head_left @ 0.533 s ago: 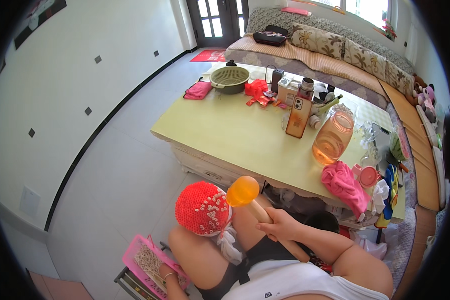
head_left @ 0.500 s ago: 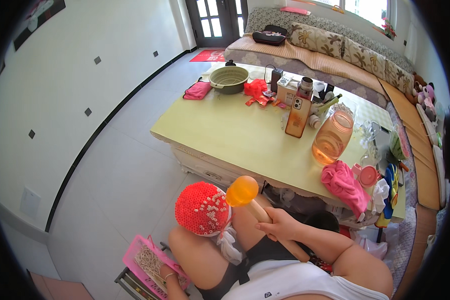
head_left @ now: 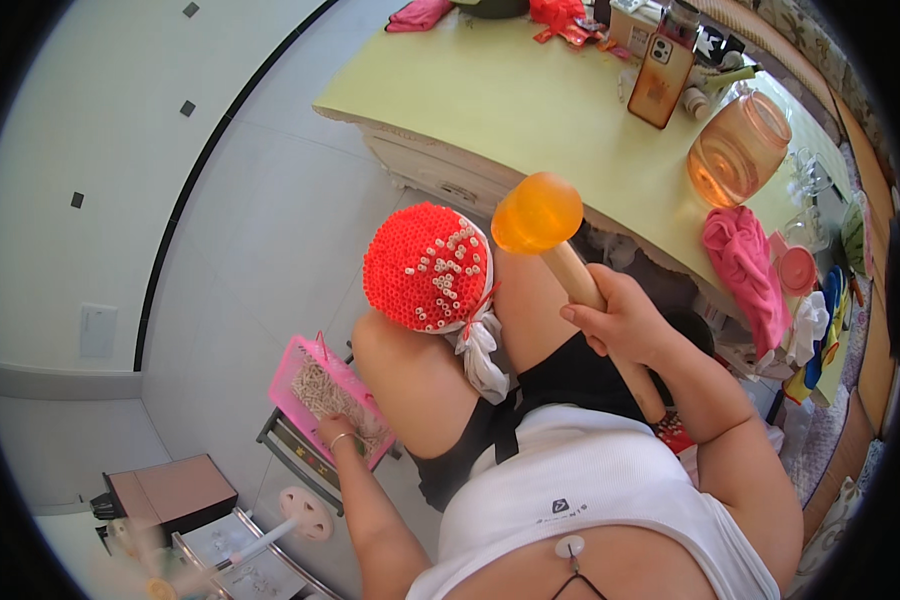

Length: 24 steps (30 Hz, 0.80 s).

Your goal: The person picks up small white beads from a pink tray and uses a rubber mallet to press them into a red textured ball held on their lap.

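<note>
Floor (head_left: 270, 230) lies open left of red bundle (head_left: 420, 270), mallet (head_left: 537, 213) crowding right.

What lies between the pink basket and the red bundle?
Mainly the person's left knee, seen in the head view, lies between the pink basket and the red bundle.

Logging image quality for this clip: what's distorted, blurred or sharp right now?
Head view: black fisheye rim, the wall bowed along its base; head view, lower left: the pale fan smeared toward its left end; head view, middle: right hand and amber-headed mallet fairly crisp.
</note>
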Each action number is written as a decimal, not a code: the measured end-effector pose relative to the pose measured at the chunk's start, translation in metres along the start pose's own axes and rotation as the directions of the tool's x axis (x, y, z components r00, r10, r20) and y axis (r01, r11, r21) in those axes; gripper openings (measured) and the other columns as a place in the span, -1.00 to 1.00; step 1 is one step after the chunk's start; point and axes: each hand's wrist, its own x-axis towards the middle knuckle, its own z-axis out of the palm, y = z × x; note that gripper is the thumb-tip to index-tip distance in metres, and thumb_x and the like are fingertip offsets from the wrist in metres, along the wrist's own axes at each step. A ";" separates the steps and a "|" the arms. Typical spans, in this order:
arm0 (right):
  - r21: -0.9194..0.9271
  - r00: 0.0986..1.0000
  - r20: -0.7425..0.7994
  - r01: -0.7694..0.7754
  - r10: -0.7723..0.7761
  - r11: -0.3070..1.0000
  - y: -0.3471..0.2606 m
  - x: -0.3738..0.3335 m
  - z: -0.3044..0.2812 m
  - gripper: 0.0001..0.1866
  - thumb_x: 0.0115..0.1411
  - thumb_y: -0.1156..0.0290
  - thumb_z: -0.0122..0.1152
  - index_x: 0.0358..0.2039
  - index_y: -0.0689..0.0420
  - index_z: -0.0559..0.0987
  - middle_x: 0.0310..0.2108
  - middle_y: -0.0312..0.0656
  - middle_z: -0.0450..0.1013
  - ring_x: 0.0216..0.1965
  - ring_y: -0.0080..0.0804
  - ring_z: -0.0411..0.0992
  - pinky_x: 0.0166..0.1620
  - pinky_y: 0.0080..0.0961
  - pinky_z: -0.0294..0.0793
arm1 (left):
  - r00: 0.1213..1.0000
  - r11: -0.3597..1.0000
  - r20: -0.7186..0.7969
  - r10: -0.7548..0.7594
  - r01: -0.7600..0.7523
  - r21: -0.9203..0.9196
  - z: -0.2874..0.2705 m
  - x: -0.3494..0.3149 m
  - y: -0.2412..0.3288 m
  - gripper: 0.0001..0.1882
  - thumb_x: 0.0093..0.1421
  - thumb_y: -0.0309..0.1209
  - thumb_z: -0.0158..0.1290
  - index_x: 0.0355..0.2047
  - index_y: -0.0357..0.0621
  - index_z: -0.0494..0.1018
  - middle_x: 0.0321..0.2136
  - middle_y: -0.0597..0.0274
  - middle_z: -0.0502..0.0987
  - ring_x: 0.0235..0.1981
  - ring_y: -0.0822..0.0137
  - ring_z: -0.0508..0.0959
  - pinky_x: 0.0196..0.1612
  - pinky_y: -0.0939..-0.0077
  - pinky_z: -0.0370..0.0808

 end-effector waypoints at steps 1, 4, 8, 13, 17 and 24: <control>0.001 1.000 0.011 0.004 -0.004 1.000 -0.001 0.000 0.001 -0.82 0.25 0.47 0.21 -0.30 0.19 0.36 -0.62 -0.38 0.30 -0.72 -0.66 0.30 -0.65 -0.64 0.27 | 0.997 0.942 0.017 -0.081 0.082 -0.327 -0.019 0.006 -0.003 -0.85 0.15 -0.48 0.09 -0.41 -0.32 0.61 -0.55 -0.03 0.61 -0.52 0.10 0.62 -0.39 0.29 0.55; -0.038 1.000 0.028 -0.004 0.005 0.999 0.000 0.002 0.002 -0.71 0.25 0.34 0.26 -0.34 0.21 0.33 -0.62 -0.34 0.29 -0.69 -0.63 0.31 -0.61 -0.61 0.32 | 0.999 0.501 -0.033 -0.026 -0.015 -0.865 -0.087 0.008 0.036 -0.89 0.22 -0.48 0.10 -0.37 -0.29 0.54 -0.62 0.28 0.51 -0.62 0.49 0.47 -0.51 0.58 0.43; -0.009 0.999 0.044 -0.013 0.014 1.000 0.000 0.005 0.002 -0.72 0.25 0.35 0.26 -0.34 0.22 0.34 -0.62 -0.34 0.30 -0.69 -0.64 0.31 -0.61 -0.62 0.31 | 0.939 0.101 -0.054 0.340 -0.094 -0.990 -0.193 -0.050 0.188 -0.87 0.26 -0.54 0.08 -0.21 -0.34 0.48 -0.35 0.19 0.54 -0.45 0.49 0.50 -0.38 0.63 0.47; 0.016 0.998 0.066 0.016 -0.017 1.000 0.002 0.004 0.005 -0.79 0.24 0.44 0.23 -0.29 0.18 0.36 -0.61 -0.38 0.30 -0.72 -0.67 0.30 -0.63 -0.66 0.30 | 0.683 0.162 -0.175 0.710 -0.400 -0.902 -0.213 -0.106 0.304 -0.91 0.18 -0.60 0.15 -0.28 -0.34 0.55 -0.38 0.23 0.57 -0.44 0.47 0.53 -0.34 0.63 0.48; 0.006 0.998 0.069 0.010 -0.010 1.000 0.004 0.001 0.000 -0.77 0.24 0.41 0.24 -0.31 0.20 0.36 -0.60 -0.36 0.31 -0.70 -0.65 0.31 -0.62 -0.64 0.32 | 0.500 0.197 -0.285 0.818 -0.708 -0.678 -0.204 -0.112 0.343 -0.90 0.13 -0.62 0.17 -0.32 -0.30 0.58 -0.39 0.17 0.60 -0.43 0.42 0.56 -0.35 0.61 0.49; 0.030 0.999 0.051 0.007 -0.009 1.000 0.013 0.000 -0.007 -0.73 0.24 0.36 0.25 -0.34 0.24 0.35 -0.62 -0.32 0.32 -0.69 -0.62 0.33 -0.60 -0.60 0.34 | 0.363 0.167 -0.403 0.840 -0.880 -0.445 -0.186 -0.110 0.357 -0.88 0.08 -0.61 0.18 -0.33 -0.28 0.59 -0.37 0.06 0.61 -0.43 0.23 0.61 -0.32 0.46 0.56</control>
